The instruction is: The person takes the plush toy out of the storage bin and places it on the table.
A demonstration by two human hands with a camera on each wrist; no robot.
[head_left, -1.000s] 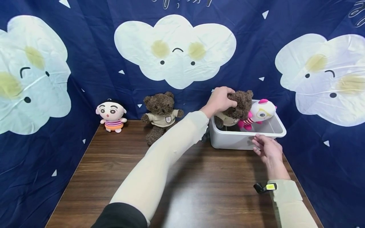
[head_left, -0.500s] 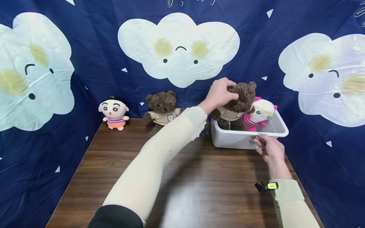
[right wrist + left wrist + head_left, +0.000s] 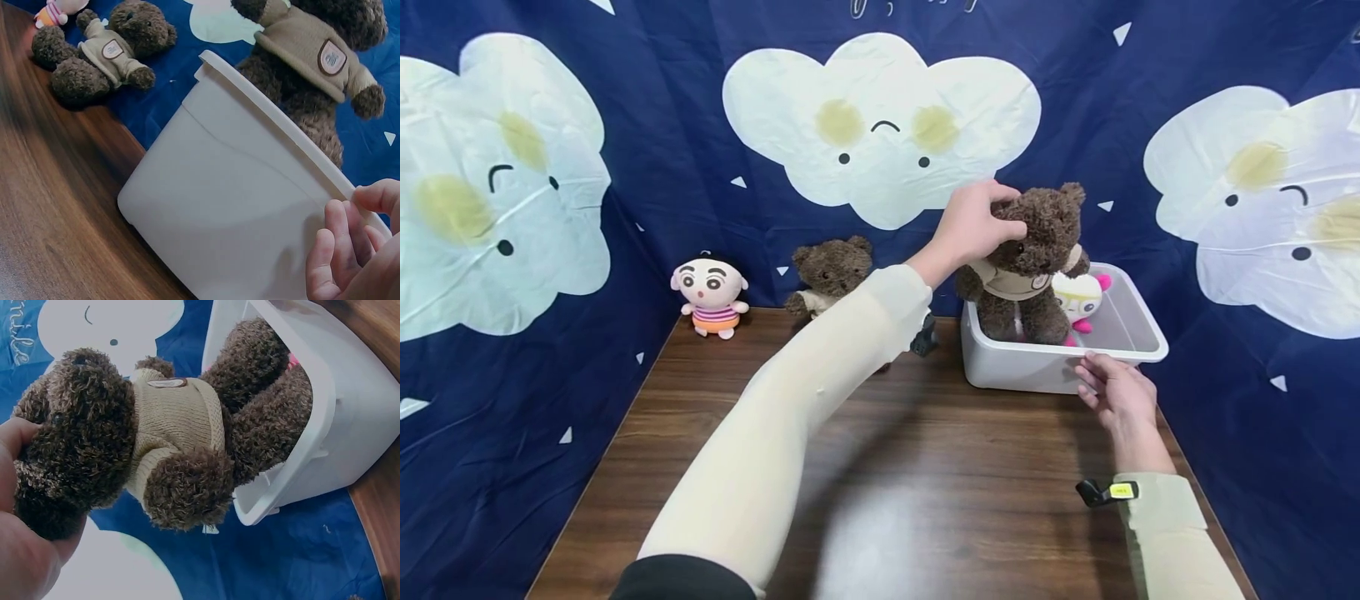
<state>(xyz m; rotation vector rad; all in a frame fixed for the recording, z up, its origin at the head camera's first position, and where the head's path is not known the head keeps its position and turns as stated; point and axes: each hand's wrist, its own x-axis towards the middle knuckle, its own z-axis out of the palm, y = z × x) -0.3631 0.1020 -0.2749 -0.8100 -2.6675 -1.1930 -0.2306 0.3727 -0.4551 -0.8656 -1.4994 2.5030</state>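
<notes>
My left hand (image 3: 968, 223) grips a dark brown teddy bear (image 3: 1043, 233) by the side of its head. The bear wears a beige knitted sweater with a badge. It is upright above a pale grey plastic bin (image 3: 1017, 367), and its legs (image 3: 269, 419) are still partly inside the rim. Behind it in the bin lies a white and pink plush toy (image 3: 1078, 296), partly hidden by the bear. My right hand (image 3: 1123, 398) holds the bin's front rim, thumb on top and fingers (image 3: 337, 240) curled below the lip.
A second brown teddy bear (image 3: 833, 267) sits at the back of the wooden table (image 3: 970, 483), partly covered by my left arm. Farther left stands a boy doll (image 3: 709, 292) in a striped top. Blue cloth (image 3: 647, 150) with white clouds hangs behind and at both sides.
My left hand has risen, lifting the teddy bear from low in the bin until its body shows above the rim. The plush toy has sunk lower in the bin. My right hand stays on the rim.
</notes>
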